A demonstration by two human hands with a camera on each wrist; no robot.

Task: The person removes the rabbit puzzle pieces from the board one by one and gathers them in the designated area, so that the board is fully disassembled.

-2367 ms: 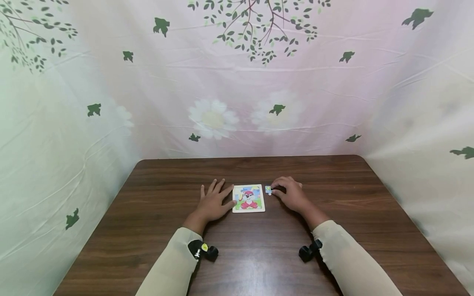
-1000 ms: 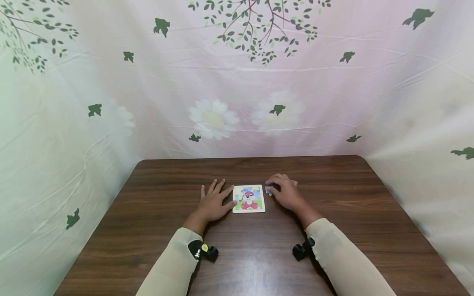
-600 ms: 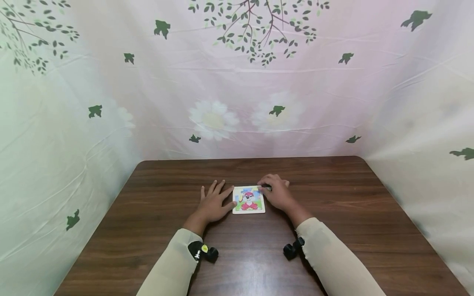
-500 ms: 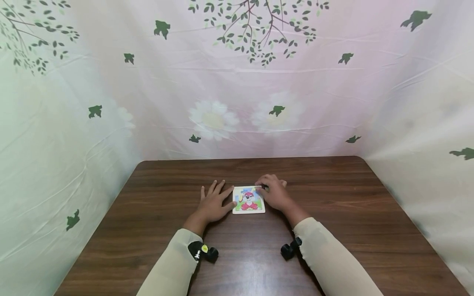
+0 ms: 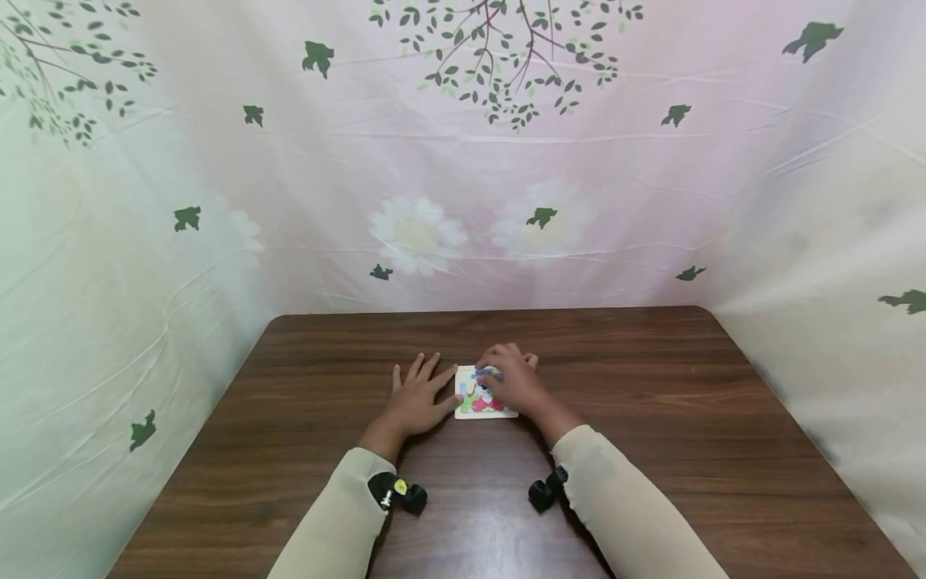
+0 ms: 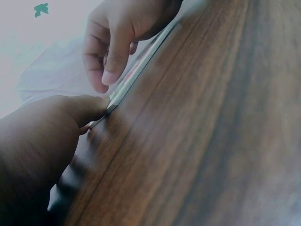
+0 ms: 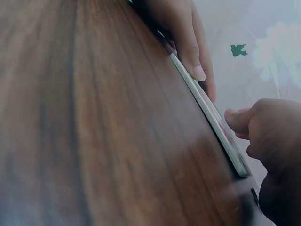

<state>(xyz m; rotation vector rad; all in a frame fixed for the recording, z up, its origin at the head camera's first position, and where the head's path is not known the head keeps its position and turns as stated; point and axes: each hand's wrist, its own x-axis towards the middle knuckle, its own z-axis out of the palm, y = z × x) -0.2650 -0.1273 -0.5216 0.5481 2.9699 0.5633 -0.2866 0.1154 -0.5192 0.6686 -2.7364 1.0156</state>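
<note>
A small square jigsaw puzzle (image 5: pixel 477 402) in a white frame lies on the table, showing a cartoon animal in pink. My left hand (image 5: pixel 414 400) rests flat with spread fingers, its thumb and index finger on the puzzle's left edge. Over the upper right of the picture, my right hand (image 5: pixel 517 381) pinches a small blue and yellow puzzle piece (image 5: pixel 492 372) between thumb and fingers. That hand covers part of the animal's head. In the left wrist view, the right thumb (image 6: pixel 109 76) points down close over the puzzle's surface.
The brown wood-grain table (image 5: pixel 463 498) reaches back to a pale curtain (image 5: pixel 463 161) printed with leaves, birds and flowers. The curtain also hangs at both sides. Black wrist cameras sit below both hands at the sleeve cuffs.
My right hand has moved left from beside the puzzle to over its upper part, and the loose piece has left its place on the table. My left hand has stayed still.
</note>
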